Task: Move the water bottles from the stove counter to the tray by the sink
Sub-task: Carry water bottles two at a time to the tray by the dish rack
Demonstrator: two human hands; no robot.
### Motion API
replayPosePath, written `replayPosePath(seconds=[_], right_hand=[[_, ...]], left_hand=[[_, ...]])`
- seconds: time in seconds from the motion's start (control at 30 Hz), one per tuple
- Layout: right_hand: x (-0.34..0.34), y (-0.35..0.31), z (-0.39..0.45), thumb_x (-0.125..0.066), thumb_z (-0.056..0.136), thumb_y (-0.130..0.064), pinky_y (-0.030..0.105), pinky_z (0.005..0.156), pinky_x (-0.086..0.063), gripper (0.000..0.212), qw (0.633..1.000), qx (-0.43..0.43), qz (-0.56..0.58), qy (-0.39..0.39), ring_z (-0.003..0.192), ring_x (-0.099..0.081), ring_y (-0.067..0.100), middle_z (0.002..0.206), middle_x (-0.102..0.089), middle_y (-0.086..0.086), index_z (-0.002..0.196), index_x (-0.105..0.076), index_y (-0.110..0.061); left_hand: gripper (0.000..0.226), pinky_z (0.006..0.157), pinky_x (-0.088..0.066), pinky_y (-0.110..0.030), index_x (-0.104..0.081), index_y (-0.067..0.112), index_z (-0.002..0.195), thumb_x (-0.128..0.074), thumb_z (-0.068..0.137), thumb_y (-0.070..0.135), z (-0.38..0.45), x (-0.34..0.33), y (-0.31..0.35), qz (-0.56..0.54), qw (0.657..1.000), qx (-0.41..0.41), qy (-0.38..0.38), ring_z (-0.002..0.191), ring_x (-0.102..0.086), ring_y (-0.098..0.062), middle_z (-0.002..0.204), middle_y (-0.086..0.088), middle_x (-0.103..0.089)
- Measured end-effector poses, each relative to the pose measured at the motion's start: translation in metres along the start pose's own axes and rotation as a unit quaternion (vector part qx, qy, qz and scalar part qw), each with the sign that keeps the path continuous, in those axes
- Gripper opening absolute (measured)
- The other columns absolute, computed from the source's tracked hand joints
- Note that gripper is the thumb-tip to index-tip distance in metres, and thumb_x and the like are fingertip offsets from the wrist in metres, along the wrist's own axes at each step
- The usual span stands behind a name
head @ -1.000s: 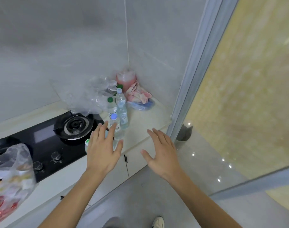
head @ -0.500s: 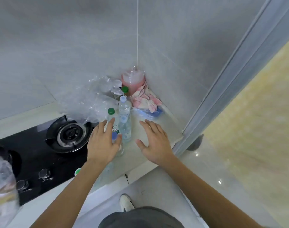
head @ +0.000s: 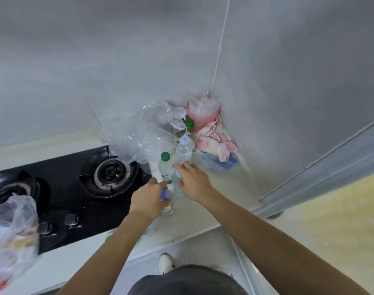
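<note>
Several clear water bottles stand on the pale counter (head: pixel 222 201) to the right of the stove. My left hand (head: pixel 146 198) is closed around the neck of a blue-capped bottle (head: pixel 168 207) at the front. My right hand (head: pixel 193 180) reaches over a second clear bottle (head: pixel 178 189), thumb and fingers spread on either side of its top. Behind them stand a green-capped bottle (head: pixel 165 167) and a taller pale-capped bottle (head: pixel 183 151), which my right fingertips touch. The tray and the sink are out of view.
A black gas stove (head: pixel 75 188) lies to the left, crumpled clear plastic (head: pixel 139 133) behind the bottles. A pink liquid jug (head: pixel 202 112), a pink cloth (head: pixel 215 141) and a small green-capped bottle (head: pixel 189 124) fill the corner. A plastic bag (head: pixel 9 226) hangs at the left edge.
Both hands moved forward onto the bottle cluster. The left hand closed on the blue-capped bottle and the right hand shifted left from the bare counter onto a bottle.
</note>
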State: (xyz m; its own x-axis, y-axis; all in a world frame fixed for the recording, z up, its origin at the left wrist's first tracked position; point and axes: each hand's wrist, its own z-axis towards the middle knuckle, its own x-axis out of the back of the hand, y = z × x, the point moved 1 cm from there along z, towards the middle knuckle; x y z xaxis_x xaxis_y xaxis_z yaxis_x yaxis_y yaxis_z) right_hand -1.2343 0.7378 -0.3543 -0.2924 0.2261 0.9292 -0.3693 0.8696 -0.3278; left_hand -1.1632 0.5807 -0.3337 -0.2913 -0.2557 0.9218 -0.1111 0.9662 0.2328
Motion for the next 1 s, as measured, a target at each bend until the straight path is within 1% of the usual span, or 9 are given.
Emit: replayPosePath(seconds=[0.2, 0.37, 0.53, 0.63, 0.73, 0.8, 0.87, 0.93, 1.0], right_hand=[[-0.001, 0.005, 0.009, -0.062, 0.097, -0.039, 0.045, 0.081, -0.053, 0.041, 1.000, 0.004, -0.001, 0.010, 0.112, -0.052, 0.034, 0.127, -0.046, 0.012, 0.131, -0.053, -0.017], [0.003, 0.013, 0.009, -0.065, 0.097, -0.044, 0.042, 0.080, -0.048, 0.040, 0.999, 0.009, 0.037, 0.035, 0.110, -0.055, 0.033, 0.114, -0.063, 0.009, 0.119, -0.053, -0.013], [0.012, 0.023, -0.001, -0.070, 0.094, -0.040, 0.043, 0.079, -0.051, 0.039, 0.992, -0.005, 0.108, 0.058, 0.100, -0.059, 0.030, 0.103, -0.068, 0.008, 0.119, -0.058, -0.012], [0.026, 0.028, -0.011, -0.073, 0.093, -0.039, 0.039, 0.072, -0.049, 0.035, 0.979, -0.018, 0.176, 0.101, 0.087, -0.062, 0.025, 0.093, -0.069, 0.007, 0.110, -0.062, -0.011], [0.048, 0.030, -0.020, -0.071, 0.093, -0.040, 0.039, 0.068, -0.047, 0.030, 0.960, -0.029, 0.232, 0.156, 0.075, -0.058, 0.018, 0.082, -0.064, 0.004, 0.098, -0.062, -0.011], [0.065, 0.030, -0.026, -0.072, 0.094, -0.038, 0.037, 0.068, -0.046, 0.029, 0.953, -0.017, 0.239, 0.185, 0.071, -0.054, 0.012, 0.078, -0.061, 0.000, 0.096, -0.062, -0.010], [0.081, 0.029, -0.034, -0.073, 0.093, -0.036, 0.037, 0.067, -0.045, 0.028, 0.950, -0.008, 0.227, 0.212, 0.071, -0.052, 0.012, 0.079, -0.061, -0.002, 0.097, -0.063, -0.010], [0.094, 0.026, -0.045, -0.074, 0.093, -0.033, 0.036, 0.066, -0.045, 0.027, 0.946, 0.006, 0.215, 0.242, 0.072, -0.051, 0.012, 0.080, -0.061, -0.003, 0.097, -0.064, -0.009], [0.107, 0.022, -0.059, -0.074, 0.093, -0.032, 0.033, 0.064, -0.039, 0.023, 0.940, 0.017, 0.222, 0.257, 0.069, -0.047, 0.007, 0.075, -0.053, -0.013, 0.094, -0.062, -0.012]], left_hand=[[0.033, 0.068, -0.041, -0.032, -0.059, 0.024, 0.115, -0.072, 0.091, 0.043, 0.000, -0.008, -0.001, -0.007, 1.000, -0.015, 0.020, 0.099, -0.067, -0.026, 0.105, 0.003, -0.062], [0.030, 0.067, -0.042, -0.034, -0.056, 0.022, 0.113, -0.067, 0.095, 0.043, 0.000, -0.011, -0.002, -0.009, 0.999, -0.029, 0.042, 0.097, -0.066, -0.028, 0.103, 0.001, -0.062], [0.029, 0.065, -0.042, -0.034, -0.055, 0.021, 0.110, -0.067, 0.096, 0.043, 0.006, -0.008, -0.005, -0.021, 0.997, -0.037, 0.069, 0.093, -0.067, -0.030, 0.099, 0.000, -0.062], [0.029, 0.067, -0.046, -0.036, -0.057, 0.019, 0.109, -0.068, 0.096, 0.043, 0.010, 0.002, -0.005, -0.036, 0.994, -0.056, 0.085, 0.092, -0.067, -0.030, 0.099, -0.001, -0.064], [0.031, 0.063, -0.042, -0.036, -0.055, 0.017, 0.105, -0.067, 0.096, 0.045, 0.013, 0.021, -0.003, -0.062, 0.987, -0.091, 0.118, 0.087, -0.065, -0.031, 0.093, 0.000, -0.061], [0.035, 0.062, -0.039, -0.035, -0.055, 0.016, 0.109, -0.066, 0.098, 0.047, 0.015, 0.038, 0.002, -0.060, 0.981, -0.123, 0.138, 0.085, -0.065, -0.031, 0.094, 0.000, -0.062], [0.039, 0.061, -0.039, -0.036, -0.056, 0.015, 0.111, -0.064, 0.098, 0.051, 0.015, 0.056, 0.008, -0.065, 0.974, -0.149, 0.157, 0.081, -0.062, -0.031, 0.092, -0.001, -0.064], [0.040, 0.059, -0.036, -0.036, -0.054, 0.015, 0.105, -0.062, 0.098, 0.053, 0.012, 0.072, 0.015, -0.077, 0.967, -0.167, 0.178, 0.072, -0.054, -0.029, 0.083, 0.001, -0.059], [0.039, 0.058, -0.034, -0.036, -0.052, 0.014, 0.102, -0.060, 0.100, 0.053, 0.004, 0.083, 0.021, -0.082, 0.961, -0.182, 0.192, 0.068, -0.049, -0.028, 0.076, 0.002, -0.053]])
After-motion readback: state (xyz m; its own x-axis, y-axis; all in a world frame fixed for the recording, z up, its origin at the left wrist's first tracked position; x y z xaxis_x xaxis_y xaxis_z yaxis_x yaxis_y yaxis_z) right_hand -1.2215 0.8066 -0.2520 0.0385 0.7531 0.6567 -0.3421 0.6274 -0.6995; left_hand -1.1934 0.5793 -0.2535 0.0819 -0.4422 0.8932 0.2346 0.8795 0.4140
